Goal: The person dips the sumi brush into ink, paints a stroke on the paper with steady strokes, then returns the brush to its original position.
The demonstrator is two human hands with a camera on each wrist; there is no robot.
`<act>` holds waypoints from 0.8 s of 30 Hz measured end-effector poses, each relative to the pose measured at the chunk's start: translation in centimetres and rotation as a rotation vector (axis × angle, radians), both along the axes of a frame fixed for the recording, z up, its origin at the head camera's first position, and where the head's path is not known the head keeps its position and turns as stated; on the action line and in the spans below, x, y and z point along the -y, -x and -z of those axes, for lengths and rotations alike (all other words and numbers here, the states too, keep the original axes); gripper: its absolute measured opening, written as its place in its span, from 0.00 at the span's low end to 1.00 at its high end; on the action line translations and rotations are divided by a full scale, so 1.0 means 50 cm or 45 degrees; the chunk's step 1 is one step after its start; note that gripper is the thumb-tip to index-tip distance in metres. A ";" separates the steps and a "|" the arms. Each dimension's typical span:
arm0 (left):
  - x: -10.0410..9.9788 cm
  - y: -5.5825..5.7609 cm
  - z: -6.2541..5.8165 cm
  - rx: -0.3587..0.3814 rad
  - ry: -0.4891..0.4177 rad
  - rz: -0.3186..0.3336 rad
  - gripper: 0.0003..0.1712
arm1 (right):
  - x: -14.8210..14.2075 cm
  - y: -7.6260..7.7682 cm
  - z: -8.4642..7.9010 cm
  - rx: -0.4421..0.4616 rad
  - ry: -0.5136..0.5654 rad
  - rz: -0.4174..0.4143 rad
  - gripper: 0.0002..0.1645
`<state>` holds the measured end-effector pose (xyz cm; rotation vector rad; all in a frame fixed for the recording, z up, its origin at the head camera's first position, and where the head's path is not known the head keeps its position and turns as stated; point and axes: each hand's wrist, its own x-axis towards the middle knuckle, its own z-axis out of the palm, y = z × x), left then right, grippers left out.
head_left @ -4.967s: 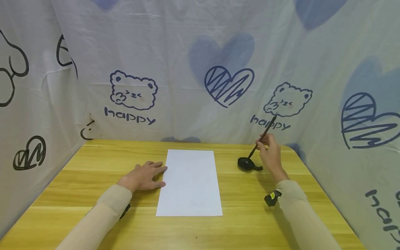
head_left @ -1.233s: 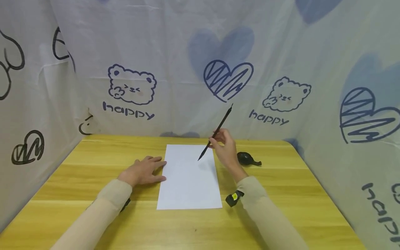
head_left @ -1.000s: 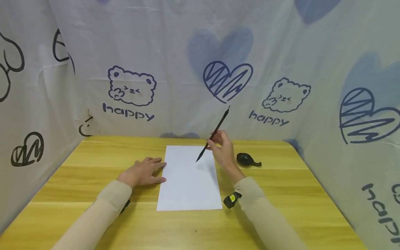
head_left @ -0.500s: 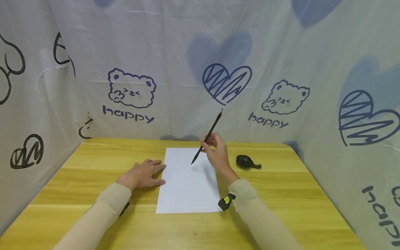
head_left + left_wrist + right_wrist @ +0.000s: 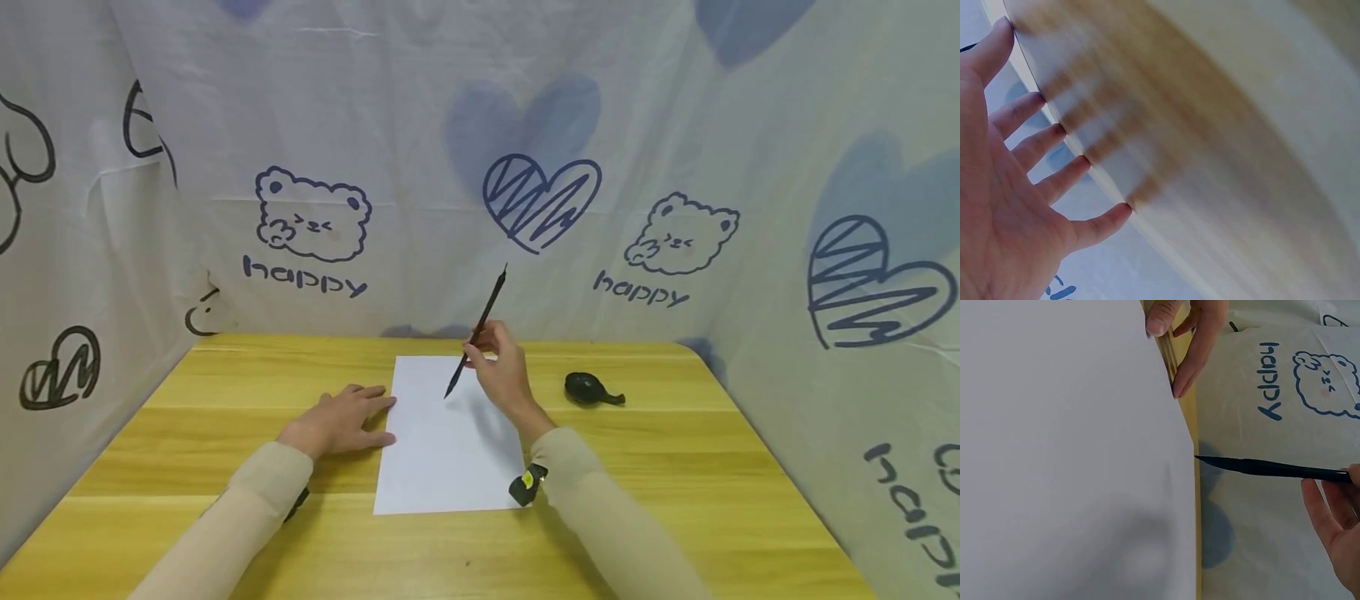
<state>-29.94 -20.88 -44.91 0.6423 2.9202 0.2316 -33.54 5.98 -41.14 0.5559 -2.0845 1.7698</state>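
Observation:
My right hand point(image 5: 502, 371) pinches a dark writing brush point(image 5: 489, 300) at mid-handle, over the upper half of a blank white sheet of paper point(image 5: 442, 467). The brush slants, tip down and left. In the right wrist view the pointed bristles point(image 5: 1210, 462) look to be above the sheet, in line with its far edge. My left hand point(image 5: 341, 423) rests with spread fingers on the table, thumb and index fingertips at the paper's left edge. The left wrist view shows the fingertips touching the tabletop. Right of the paper sits a black rounded dish point(image 5: 585, 388) with a curved tail.
The yellow wood-grain table point(image 5: 675, 517) ends at a printed white cloth point(image 5: 427, 250) that hangs behind and along both sides. A black wrist camera point(image 5: 527, 485) on the right forearm overlaps the paper's lower right corner in the head view.
Five seconds ago the brush tip was at the black dish. My right hand has since carried it left over the paper and keeps drifting left and slightly down. The left hand stays put.

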 end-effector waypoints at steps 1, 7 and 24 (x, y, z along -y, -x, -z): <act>0.000 0.000 0.001 -0.004 0.003 0.000 0.45 | 0.004 0.000 0.001 -0.005 -0.009 -0.004 0.14; 0.000 0.001 0.003 0.003 0.007 -0.010 0.44 | 0.027 -0.003 0.007 -0.031 -0.039 -0.038 0.13; -0.001 -0.002 0.005 -0.030 -0.015 -0.011 0.44 | 0.061 -0.009 0.027 -0.083 -0.168 -0.058 0.13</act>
